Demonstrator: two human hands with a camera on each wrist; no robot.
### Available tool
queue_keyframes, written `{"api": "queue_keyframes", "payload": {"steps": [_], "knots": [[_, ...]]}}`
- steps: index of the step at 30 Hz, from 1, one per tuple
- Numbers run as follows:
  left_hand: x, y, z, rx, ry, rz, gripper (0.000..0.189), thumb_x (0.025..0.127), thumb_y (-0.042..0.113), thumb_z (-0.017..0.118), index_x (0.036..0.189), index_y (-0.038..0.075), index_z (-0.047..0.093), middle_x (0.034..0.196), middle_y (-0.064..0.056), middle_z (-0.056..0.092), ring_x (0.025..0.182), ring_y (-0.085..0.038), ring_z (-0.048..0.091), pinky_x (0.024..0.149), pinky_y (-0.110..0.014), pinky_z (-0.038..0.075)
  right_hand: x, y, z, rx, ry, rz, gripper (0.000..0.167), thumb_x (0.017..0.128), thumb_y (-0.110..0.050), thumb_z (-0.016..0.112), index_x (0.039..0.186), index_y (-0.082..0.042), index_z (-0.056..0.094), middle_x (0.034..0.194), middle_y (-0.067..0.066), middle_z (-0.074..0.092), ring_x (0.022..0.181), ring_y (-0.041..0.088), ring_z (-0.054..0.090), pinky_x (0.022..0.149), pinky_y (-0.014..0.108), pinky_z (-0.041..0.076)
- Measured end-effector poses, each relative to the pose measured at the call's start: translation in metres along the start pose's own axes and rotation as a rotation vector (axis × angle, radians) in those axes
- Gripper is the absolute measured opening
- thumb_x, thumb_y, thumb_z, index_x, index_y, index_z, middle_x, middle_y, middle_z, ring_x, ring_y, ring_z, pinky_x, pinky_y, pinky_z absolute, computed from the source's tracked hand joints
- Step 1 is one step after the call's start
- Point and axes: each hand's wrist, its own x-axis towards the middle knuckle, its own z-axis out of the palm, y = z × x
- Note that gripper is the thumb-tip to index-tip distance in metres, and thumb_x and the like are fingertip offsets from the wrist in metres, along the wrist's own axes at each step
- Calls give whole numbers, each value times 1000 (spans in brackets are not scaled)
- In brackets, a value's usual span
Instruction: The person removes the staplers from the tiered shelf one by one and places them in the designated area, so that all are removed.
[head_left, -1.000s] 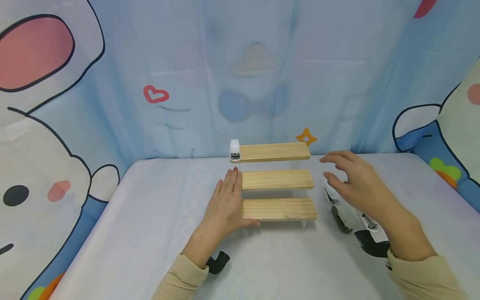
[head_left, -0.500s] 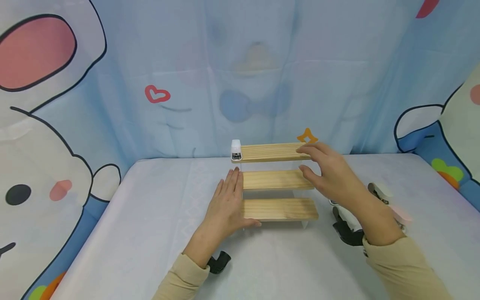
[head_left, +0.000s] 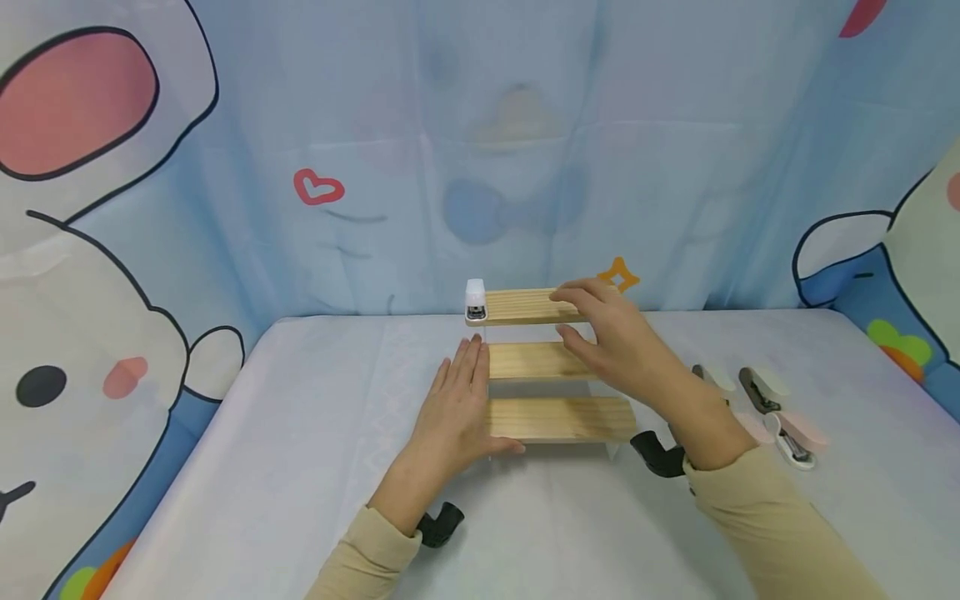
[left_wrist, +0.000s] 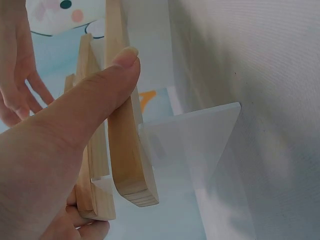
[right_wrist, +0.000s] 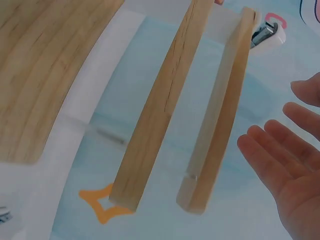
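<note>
A three-tier wooden shelf (head_left: pixel 561 419) with clear side supports stands on the white-covered table. At the left end of its top board is a small white stapler (head_left: pixel 476 300), also visible in the right wrist view. My left hand (head_left: pixel 452 408) grips the shelf's left side: its fingers lie along the board ends, and the thumb (left_wrist: pixel 100 85) rests over the lowest board's front edge. My right hand (head_left: pixel 618 342) hovers in front of the upper boards' right part, fingers loosely bent. Nothing is between those fingers (right_wrist: pixel 272 150) in the right wrist view; a gap separates them from the boards.
Several staplers lie on the table to the right, among them a pale one (head_left: pixel 763 387) and a pink one (head_left: pixel 802 429); my right forearm partly covers some. A blue printed curtain (head_left: pixel 360 250) hangs behind the table. A black mount (head_left: pixel 441 525) sits at my left wrist.
My right hand has moved left, from beside the shelf to in front of its upper boards, uncovering more staplers on the right. The left hand keeps its place on the shelf.
</note>
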Motion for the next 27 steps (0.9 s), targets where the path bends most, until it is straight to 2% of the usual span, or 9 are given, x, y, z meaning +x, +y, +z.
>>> {"api": "queue_keyframes", "payload": {"steps": [4, 15, 23, 27], "knots": [[0, 0, 0, 4, -1, 1, 138, 63, 68, 82, 158, -1, 10, 167, -15, 10, 156, -27, 10, 125, -44, 20, 9, -2, 8, 8, 0, -22, 37, 91, -4, 67, 127, 4, 59, 129, 20, 58, 116, 37, 60, 91, 49, 55], [0, 0, 0, 10, 9, 7, 138, 62, 68, 82, 158, -1, 11, 167, -15, 11, 155, -28, 11, 125, -45, 21, 31, -5, 19, 81, -51, 12, 34, 96, -6, 61, 128, 4, 59, 129, 19, 58, 103, 32, 65, 84, 42, 59], [-2, 0, 0, 19, 21, 12, 137, 61, 68, 83, 157, -3, 14, 166, -16, 13, 155, -29, 14, 124, -46, 23, 46, -11, 28, 187, -87, 27, 34, 97, -6, 59, 129, 5, 57, 131, 21, 57, 110, 34, 62, 93, 45, 57], [-1, 0, 0, 14, 25, 16, 137, 61, 67, 83, 157, -3, 15, 166, -17, 14, 155, -29, 14, 124, -46, 23, 52, -13, 34, 187, -85, 0, 37, 96, -6, 61, 131, 6, 56, 130, 22, 56, 108, 34, 63, 90, 45, 58]]}}
